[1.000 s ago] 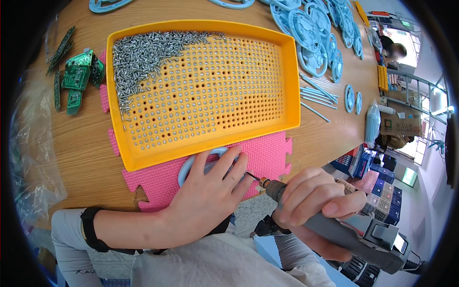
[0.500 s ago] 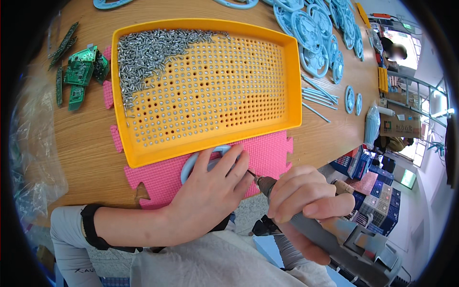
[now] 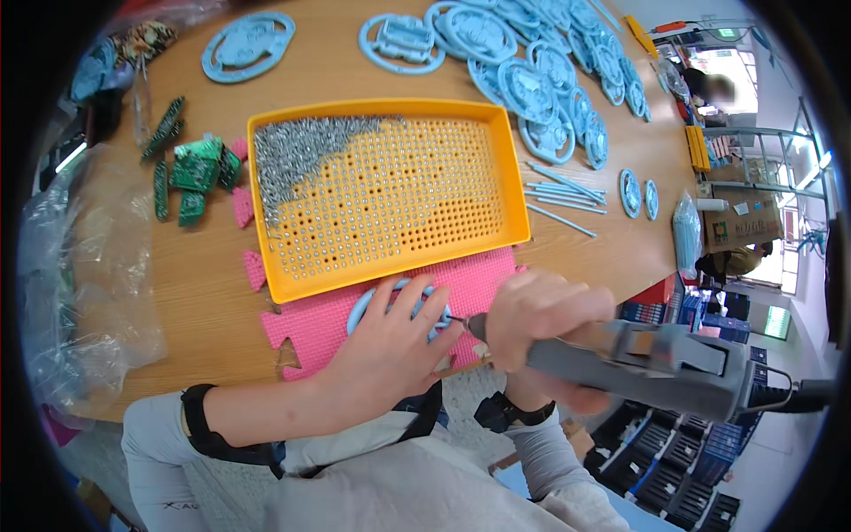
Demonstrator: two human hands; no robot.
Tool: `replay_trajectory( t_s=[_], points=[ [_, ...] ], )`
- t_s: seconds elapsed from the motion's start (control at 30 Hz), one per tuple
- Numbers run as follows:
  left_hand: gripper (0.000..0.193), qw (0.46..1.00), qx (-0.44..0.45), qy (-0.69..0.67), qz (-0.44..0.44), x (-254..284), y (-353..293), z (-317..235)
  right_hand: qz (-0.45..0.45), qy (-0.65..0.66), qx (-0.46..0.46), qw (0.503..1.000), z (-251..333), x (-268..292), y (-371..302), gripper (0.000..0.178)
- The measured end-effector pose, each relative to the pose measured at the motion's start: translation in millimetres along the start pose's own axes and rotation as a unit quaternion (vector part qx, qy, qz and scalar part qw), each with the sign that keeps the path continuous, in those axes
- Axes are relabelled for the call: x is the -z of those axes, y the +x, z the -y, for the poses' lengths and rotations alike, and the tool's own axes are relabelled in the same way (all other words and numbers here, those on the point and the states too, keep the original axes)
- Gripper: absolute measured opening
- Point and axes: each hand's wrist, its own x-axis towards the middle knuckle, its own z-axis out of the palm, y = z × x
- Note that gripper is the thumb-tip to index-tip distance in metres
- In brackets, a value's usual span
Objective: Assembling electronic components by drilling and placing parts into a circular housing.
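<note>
On the pink foam mat [image 3: 310,332] lies a light blue wheel-shaped plastic part [image 3: 356,312]. My left hand [image 3: 377,350] holds it down with fingers spread over it, hiding much of it. My right hand [image 3: 548,324] is wrapped round a grey electric screwdriver [image 3: 638,368], tilted so its bit points left. The bit's tip is at the part's right side, close to my left fingertips; whether a screw is under it I cannot make out. Just beyond, a yellow tray [image 3: 390,282] has a perforated bed with screws standing in many holes and loose screws [image 3: 306,151] heaped at the far left.
Green circuit boards [image 3: 197,168] lie left of the tray, near a clear plastic bag [image 3: 97,293]. Many light blue wheel parts [image 3: 532,89] are piled at the back right. Thin blue rods [image 3: 563,191] rest right of the tray. A cable [image 3: 798,395] trails from the screwdriver.
The screwdriver has swung to a flatter, more sideways angle, its bit still at the part. My left hand stays on the part. The whole view has shifted, showing more of the table's far side.
</note>
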Motion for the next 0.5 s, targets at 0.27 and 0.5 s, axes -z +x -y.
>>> replay_trajectory(
  t_s=[0.27, 0.5],
  points=[
    [0.07, 0.984, 0.093, -0.062, 0.138, 81, -79, -26, -0.172, -0.068, -0.174, 0.967, 37, -2, -20, 0.069],
    [0.069, 0.925, 0.301, -0.032, 0.23, 150, -215, -52, -0.166, 0.061, -0.17, 0.97, 18, 1, -33, 0.087]
  ],
)
